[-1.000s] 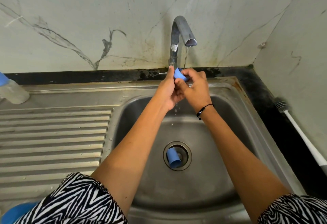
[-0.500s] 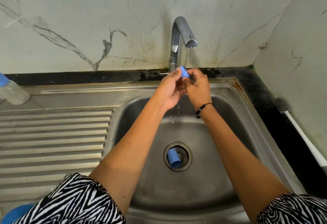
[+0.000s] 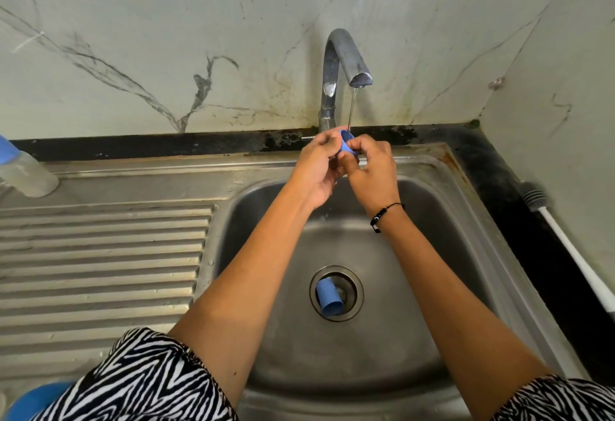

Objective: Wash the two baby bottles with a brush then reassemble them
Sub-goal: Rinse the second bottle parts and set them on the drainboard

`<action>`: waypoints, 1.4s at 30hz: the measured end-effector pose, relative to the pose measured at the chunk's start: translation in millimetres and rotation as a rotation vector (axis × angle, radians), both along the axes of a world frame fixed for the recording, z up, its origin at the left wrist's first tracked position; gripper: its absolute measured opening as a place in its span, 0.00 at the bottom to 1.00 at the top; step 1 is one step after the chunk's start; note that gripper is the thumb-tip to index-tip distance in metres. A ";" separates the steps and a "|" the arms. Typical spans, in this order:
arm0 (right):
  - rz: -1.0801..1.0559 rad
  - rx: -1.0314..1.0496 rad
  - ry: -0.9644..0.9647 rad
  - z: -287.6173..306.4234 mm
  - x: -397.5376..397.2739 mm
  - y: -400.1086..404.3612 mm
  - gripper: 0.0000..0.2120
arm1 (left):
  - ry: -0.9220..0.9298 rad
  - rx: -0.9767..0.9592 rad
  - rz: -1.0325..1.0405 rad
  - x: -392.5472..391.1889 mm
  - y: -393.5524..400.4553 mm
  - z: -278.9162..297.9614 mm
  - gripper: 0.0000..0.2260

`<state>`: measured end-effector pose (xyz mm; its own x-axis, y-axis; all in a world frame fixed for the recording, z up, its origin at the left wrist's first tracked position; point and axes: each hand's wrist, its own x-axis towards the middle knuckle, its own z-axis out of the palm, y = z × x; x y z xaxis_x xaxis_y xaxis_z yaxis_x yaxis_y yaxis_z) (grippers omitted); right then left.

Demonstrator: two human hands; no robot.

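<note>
Blue cap (image 3: 346, 145) pinched betw. both hands under tap (image 3: 342, 54).

Sink (image 3: 432, 167): brushed stainless steel, dull sheen, ribbed drainboard, rust stains at far corner. Tap (image 3: 336, 54): metal, spotted, tarnished. Wall (image 3: 166, 21): smooth pale marble-look slab, grey veins, grimy near tap. Blue cap (image 3: 346, 146) and blue piece in drain (image 3: 327, 297): matt smooth plastic. Bottle (image 3: 28, 174): cloudy translucent plastic. Sleeves (image 3: 139, 380): zebra-print cloth.
</note>
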<state>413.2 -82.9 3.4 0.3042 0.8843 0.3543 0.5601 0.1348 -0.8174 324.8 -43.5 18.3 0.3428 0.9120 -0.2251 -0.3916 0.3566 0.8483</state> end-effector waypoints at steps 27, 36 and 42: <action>0.005 0.080 -0.054 6.3 1.9 1.6 0.05 | -0.038 -0.150 0.022 2.8 -6.3 8.4 0.17; 0.030 0.044 0.010 7.1 -0.3 3.5 0.10 | -0.038 -0.063 0.066 -2.8 -0.9 12.5 0.11; 0.007 0.030 0.113 9.5 3.4 7.8 0.06 | -0.132 -0.017 0.036 0.5 -6.4 16.4 0.08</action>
<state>416.6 -75.1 13.0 0.3373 0.8762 0.3443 0.4635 0.1637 -0.8708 325.3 -49.9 34.6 0.3379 0.9206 -0.1959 -0.5122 0.3545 0.7823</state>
